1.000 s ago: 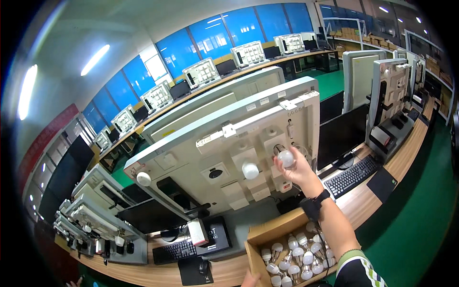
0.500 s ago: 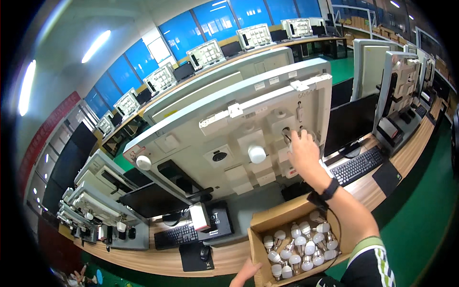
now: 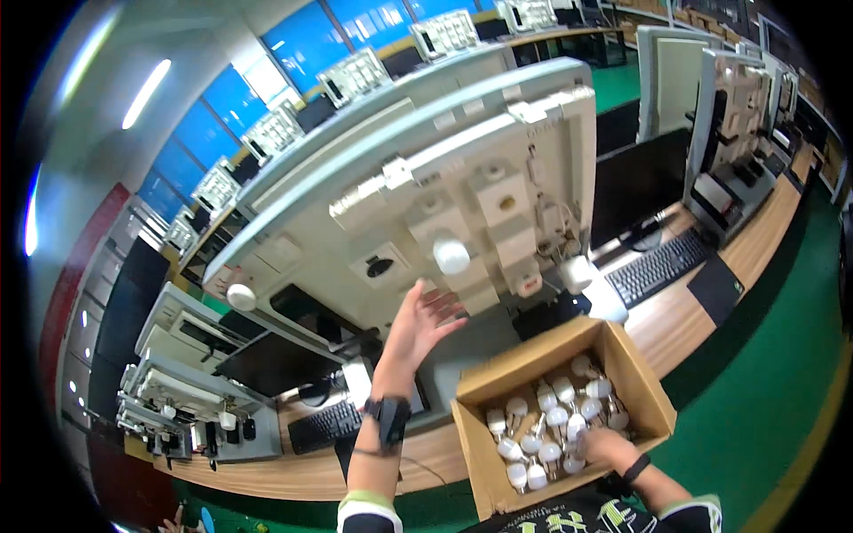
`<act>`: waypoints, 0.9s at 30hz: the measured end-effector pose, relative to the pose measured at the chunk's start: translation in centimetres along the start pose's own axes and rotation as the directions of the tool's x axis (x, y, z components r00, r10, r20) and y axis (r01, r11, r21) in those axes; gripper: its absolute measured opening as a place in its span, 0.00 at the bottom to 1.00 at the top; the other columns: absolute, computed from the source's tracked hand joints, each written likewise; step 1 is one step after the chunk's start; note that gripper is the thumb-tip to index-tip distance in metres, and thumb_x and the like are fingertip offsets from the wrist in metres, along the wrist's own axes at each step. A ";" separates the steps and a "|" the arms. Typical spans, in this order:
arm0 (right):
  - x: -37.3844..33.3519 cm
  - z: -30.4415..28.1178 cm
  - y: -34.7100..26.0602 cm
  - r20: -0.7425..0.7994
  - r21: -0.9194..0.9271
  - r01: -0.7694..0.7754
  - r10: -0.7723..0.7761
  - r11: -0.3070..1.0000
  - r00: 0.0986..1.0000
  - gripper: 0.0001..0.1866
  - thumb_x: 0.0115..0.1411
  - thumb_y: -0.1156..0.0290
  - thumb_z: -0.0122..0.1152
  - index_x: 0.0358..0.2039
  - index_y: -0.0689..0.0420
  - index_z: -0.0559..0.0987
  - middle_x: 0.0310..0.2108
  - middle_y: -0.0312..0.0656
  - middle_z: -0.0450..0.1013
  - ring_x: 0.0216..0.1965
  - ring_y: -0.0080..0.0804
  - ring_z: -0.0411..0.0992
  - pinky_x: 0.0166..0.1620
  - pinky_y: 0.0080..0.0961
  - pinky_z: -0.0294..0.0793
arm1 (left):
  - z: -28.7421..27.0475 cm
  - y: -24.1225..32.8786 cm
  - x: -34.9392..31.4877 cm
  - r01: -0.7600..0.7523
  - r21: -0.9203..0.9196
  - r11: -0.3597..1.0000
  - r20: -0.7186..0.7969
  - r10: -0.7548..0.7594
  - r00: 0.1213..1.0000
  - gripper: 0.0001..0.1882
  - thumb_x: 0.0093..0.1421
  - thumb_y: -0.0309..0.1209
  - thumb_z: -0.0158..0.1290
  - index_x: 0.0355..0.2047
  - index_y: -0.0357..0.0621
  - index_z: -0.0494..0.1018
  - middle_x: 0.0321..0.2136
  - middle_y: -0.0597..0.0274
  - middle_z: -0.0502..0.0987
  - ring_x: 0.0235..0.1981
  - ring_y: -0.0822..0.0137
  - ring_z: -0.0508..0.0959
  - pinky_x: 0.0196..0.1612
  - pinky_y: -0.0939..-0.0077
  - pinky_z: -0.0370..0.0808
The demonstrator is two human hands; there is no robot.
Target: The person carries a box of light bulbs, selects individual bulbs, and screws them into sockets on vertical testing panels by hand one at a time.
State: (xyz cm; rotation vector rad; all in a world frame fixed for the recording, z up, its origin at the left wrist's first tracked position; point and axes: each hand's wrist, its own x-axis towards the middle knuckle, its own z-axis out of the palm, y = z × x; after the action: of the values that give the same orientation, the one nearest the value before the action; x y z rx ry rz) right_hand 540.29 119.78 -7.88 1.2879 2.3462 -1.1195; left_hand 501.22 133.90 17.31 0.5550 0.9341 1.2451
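My left hand [image 3: 419,327] is raised in front of the tilted white panel [image 3: 315,258], fingers spread and holding nothing. It is nearest to a round white bulb [image 3: 451,256] fitted on the panel and a black round socket [image 3: 380,266]. Down in an open cardboard box [image 3: 644,377], my right hand [image 3: 611,449] reaches among several white light bulbs [image 3: 551,451] with metal bases. Its fingertips touch the bulbs, but blur and overlap hide whether one is gripped. A square lamp holder [image 3: 505,203] on the panel shows a bare round opening.
Left of the box stand a dark monitor [image 3: 275,369] and a keyboard [image 3: 324,428] on the wooden bench. To the right are another monitor [image 3: 641,186], a keyboard [image 3: 659,266] and a black mouse pad [image 3: 715,290]. A cylindrical white lamp [image 3: 576,274] hangs by the panel's right edge.
My right hand has left the panel's lamp holder and dropped into the box. My left hand has let go of the box's left edge and risen toward the panel. The view has shifted.
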 end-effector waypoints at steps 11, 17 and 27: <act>-5.9 -6.2 -0.4 -0.890 0.340 0.082 0.292 0.937 0.351 0.10 0.53 0.75 0.56 0.36 0.61 0.75 0.34 0.50 0.72 0.39 0.50 0.70 0.44 0.40 0.69 | 3.9 1.5 8.5 0.124 -0.577 0.807 0.116 -0.068 0.991 0.13 0.56 0.35 0.57 0.35 0.38 0.71 0.27 0.62 0.74 0.26 0.67 0.75 0.29 0.74 0.77; -6.9 -8.9 -1.4 -0.937 0.283 -0.108 0.299 0.953 0.179 0.11 0.53 0.76 0.55 0.38 0.62 0.73 0.37 0.50 0.69 0.44 0.49 0.67 0.49 0.38 0.67 | 3.9 0.3 9.6 0.113 -0.674 0.730 0.220 0.053 0.974 0.12 0.56 0.32 0.56 0.37 0.38 0.70 0.27 0.62 0.71 0.26 0.69 0.73 0.28 0.76 0.74; -3.2 -11.5 3.6 -0.648 0.322 -0.102 0.298 0.941 0.701 0.15 0.55 0.65 0.55 0.37 0.64 0.77 0.31 0.59 0.74 0.34 0.55 0.74 0.39 0.45 0.74 | 4.3 -2.9 12.2 0.300 -0.865 0.402 0.432 0.292 0.853 0.10 0.54 0.34 0.58 0.30 0.42 0.71 0.22 0.65 0.72 0.25 0.71 0.73 0.30 0.73 0.74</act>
State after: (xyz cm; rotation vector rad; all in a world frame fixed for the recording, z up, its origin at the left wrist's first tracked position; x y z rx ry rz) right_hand 546.74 127.26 -0.21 2.3525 2.4624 -1.0129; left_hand 506.91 145.36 13.73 -0.0552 -0.3372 1.2889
